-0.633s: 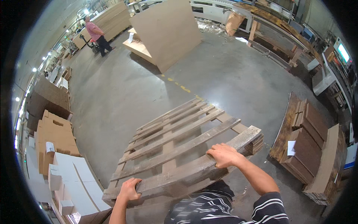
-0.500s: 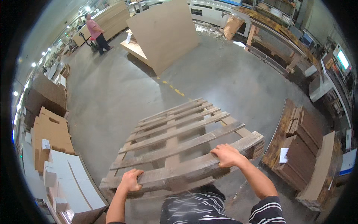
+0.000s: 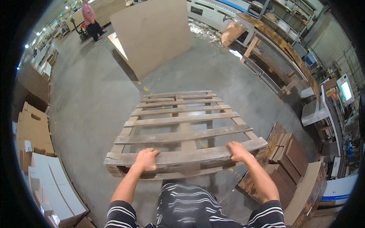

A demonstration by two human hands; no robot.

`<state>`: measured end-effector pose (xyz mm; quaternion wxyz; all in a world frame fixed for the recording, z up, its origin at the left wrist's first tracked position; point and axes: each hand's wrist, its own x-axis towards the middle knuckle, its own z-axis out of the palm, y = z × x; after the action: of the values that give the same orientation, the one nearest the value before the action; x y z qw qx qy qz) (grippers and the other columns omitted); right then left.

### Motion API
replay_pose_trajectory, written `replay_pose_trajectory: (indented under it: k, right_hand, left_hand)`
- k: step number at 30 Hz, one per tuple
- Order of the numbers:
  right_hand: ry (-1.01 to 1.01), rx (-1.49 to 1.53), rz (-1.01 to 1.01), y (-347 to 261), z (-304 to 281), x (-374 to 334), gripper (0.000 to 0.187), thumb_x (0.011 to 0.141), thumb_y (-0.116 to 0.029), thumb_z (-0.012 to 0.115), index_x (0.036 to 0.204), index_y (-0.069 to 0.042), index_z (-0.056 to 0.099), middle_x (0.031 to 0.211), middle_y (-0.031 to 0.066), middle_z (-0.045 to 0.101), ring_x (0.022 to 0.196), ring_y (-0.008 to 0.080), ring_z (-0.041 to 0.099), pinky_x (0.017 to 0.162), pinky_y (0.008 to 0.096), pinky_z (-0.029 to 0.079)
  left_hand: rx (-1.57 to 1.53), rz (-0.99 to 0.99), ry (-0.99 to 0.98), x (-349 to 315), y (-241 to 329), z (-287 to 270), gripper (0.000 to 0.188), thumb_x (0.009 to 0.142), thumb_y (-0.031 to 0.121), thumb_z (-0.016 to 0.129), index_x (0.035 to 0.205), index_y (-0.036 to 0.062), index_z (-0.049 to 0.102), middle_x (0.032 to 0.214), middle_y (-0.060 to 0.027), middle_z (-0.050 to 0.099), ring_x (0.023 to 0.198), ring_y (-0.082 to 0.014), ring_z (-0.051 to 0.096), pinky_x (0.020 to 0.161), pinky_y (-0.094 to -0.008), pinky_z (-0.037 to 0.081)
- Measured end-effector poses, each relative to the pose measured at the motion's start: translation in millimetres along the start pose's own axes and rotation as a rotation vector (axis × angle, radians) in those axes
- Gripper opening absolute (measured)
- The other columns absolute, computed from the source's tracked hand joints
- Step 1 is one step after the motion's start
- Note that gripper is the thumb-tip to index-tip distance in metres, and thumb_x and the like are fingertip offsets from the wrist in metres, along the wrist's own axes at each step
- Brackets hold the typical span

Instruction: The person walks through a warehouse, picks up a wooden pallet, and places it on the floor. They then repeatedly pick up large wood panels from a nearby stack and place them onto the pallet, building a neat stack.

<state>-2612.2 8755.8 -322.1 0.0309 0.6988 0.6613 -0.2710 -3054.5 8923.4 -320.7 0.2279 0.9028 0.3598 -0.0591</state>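
A weathered wooden pallet stretches out ahead of me, its near edge in front of my waist. My left hand grips the near board left of centre, thumb over the top and fingers hidden behind the board. Farther right on the same board, my right hand is wrapped round it the same way. Gaps between the slats show grey floor beneath. Whether the pallet's far end rests on the floor I cannot tell.
Brown boards are stacked at my right; cardboard and white panels lie at my left. Ahead stands a large upright brown panel. A person is beside a pallet jack at far left. A wooden workbench runs along the right.
The pallet has turned and levelled, its left end rising relative to the right. Both hands still hold its near board. My view has swung to the right.
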Motion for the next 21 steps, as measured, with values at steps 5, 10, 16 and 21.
replay_pose_trajectory:
  k: [5, 10, 16, 21]
  right_hand:
    - [0.053, -0.031, 0.101, 85, -45, 43, 0.057, 0.066, 0.0, 0.062, 0.122, -0.007, 0.052, 0.125, 0.0146, 0.054, 0.123, 0.0326, 0.046, 0.106, 0.0412, 0.034]
    - [0.049, -0.052, 0.112, 181, -76, 89, 0.061, 0.066, 0.002, 0.063, 0.125, -0.008, 0.05, 0.13, 0.0126, 0.052, 0.127, 0.0294, 0.043, 0.109, 0.0425, 0.031]
    - [0.12, -0.096, 0.001, 310, -126, 145, 0.069, 0.061, 0.001, 0.065, 0.128, -0.006, 0.049, 0.13, 0.0142, 0.051, 0.127, 0.0305, 0.042, 0.109, 0.0444, 0.031]
    - [0.065, -0.143, -0.05, 400, -188, 203, 0.071, 0.061, -0.004, 0.073, 0.128, -0.008, 0.049, 0.132, 0.0126, 0.049, 0.128, 0.0294, 0.041, 0.11, 0.047, 0.029]
  left_hand:
    - [-0.025, 0.01, -0.043, 115, 36, -14, 0.058, 0.058, 0.025, 0.071, 0.114, 0.0095, 0.062, 0.099, -0.0171, 0.062, 0.099, -0.0348, 0.058, 0.085, -0.0439, 0.048]
    - [-0.03, 0.006, -0.009, 211, 72, -6, 0.058, 0.059, 0.023, 0.069, 0.115, 0.0101, 0.062, 0.098, -0.0172, 0.062, 0.097, -0.0352, 0.059, 0.082, -0.0449, 0.049]
    - [-0.038, -0.092, -0.005, 321, 140, 1, 0.06, 0.059, 0.023, 0.069, 0.117, 0.0102, 0.061, 0.103, -0.0172, 0.061, 0.1, -0.0356, 0.057, 0.085, -0.0447, 0.048]
    - [-0.033, -0.207, -0.027, 402, 197, -4, 0.068, 0.059, 0.029, 0.074, 0.122, 0.011, 0.058, 0.107, -0.0159, 0.059, 0.107, -0.0333, 0.055, 0.091, -0.0421, 0.047]
